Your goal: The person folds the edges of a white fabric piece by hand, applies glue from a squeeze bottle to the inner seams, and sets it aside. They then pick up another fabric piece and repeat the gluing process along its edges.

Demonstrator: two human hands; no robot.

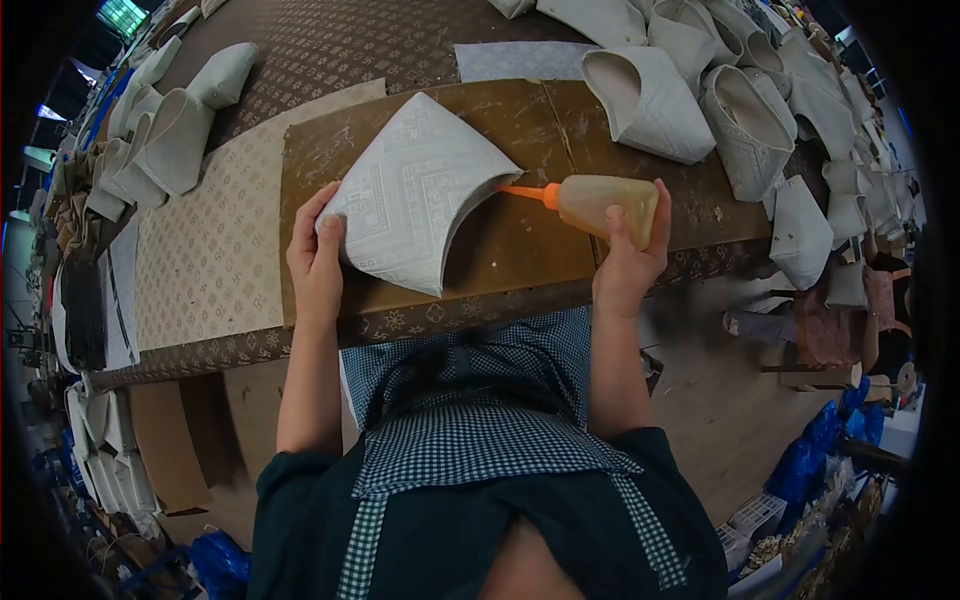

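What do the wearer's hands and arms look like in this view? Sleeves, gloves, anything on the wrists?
Left hand and right hand are both ungloved. Forearms are uncovered, with no watch or bracelet visible at either wrist. Dark green sleeves end around the elbows, plain, with no markings that I can make out.

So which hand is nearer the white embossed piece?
Left: the left hand grips the embossed piece by its left edge; the right hand is off to its right, holding the squeeze bottle.
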